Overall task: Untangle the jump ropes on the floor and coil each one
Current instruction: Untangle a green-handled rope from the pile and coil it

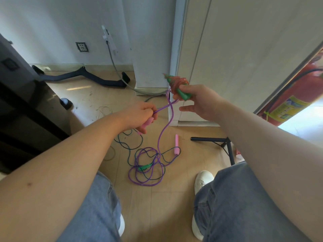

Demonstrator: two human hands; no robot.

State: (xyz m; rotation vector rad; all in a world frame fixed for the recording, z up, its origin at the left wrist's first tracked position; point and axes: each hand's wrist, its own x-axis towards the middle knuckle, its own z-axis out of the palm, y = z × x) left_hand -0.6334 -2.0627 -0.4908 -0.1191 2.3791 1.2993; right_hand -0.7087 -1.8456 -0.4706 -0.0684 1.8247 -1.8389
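Nearest me are my knees in blue denim jeans [244, 198] and my white shoes [203, 180] on the pale wooden floor [167, 206]. Just past my feet lies the tangle: a thin purple plastic jump rope [158, 149] looped in among a thin dark blue-green jump rope [129, 149], with a green plastic handle [144, 167] caught in the middle of the loops. A pink foam handle [176, 144] lies on the floor just to the right of the heap, its cord running into it.

Above that, my left hand [139, 117] is curled round a second pink handle [147, 123], and its fingertips pinch a strand of the purple rope. My right hand [197, 100] grips another green plastic handle [181, 94], which has crumpled orange-red plastic wrap [178, 82] around its top. The purple rope crosses between my hands and hangs down to the tangle.

Farther off are a black tripod leg [209, 139] on the right, a black curved bar [83, 79] by the white wall, a wall socket [81, 47], and a red fire extinguisher [297, 95].
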